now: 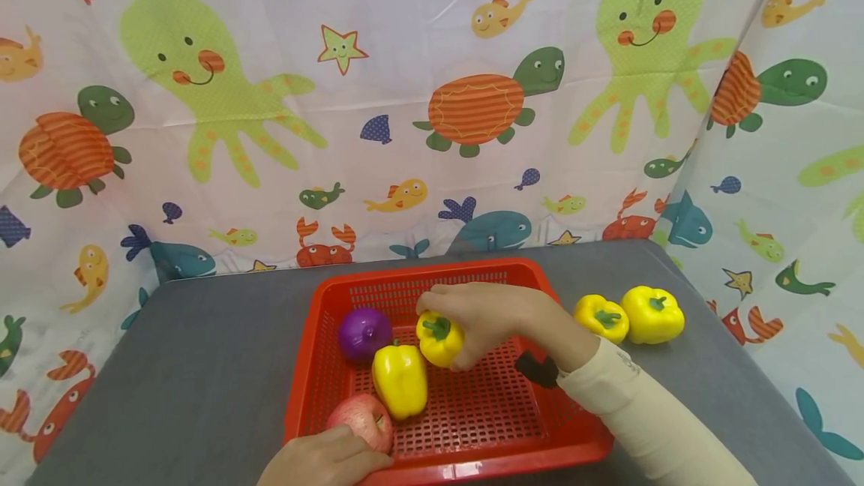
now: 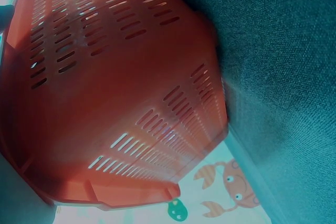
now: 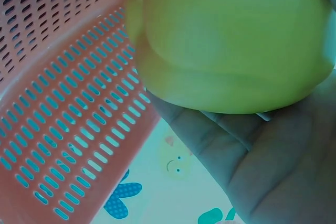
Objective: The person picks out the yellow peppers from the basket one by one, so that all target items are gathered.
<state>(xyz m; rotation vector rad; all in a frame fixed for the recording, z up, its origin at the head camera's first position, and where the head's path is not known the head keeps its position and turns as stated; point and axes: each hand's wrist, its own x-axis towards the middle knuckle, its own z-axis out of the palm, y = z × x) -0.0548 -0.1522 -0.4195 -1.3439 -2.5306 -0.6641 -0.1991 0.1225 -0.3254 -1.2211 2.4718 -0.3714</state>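
In the head view my right hand [image 1: 482, 317] reaches over the red basket [image 1: 496, 465] and grips a yellow bell pepper [image 1: 440, 340] with a green stem. The right wrist view shows this pepper [image 3: 226, 40] large, with fingers curled beneath it. Just left of it another yellow bell pepper [image 1: 400, 381] lies in the basket. A purple onion-like ball [image 1: 364, 334] sits behind that one, and a pinkish-red apple [image 1: 364, 420] lies at the front left corner. My left hand [image 1: 325, 460] is at the basket's near left rim, beside the apple; its fingertips' hold is partly hidden.
Two more yellow bell peppers, a smaller one [image 1: 602, 319] and a bigger one [image 1: 652, 315], stand on the grey table [image 1: 202, 366] right of the basket. A curtain [image 1: 391, 96] printed with sea animals hangs behind the table and along its sides.
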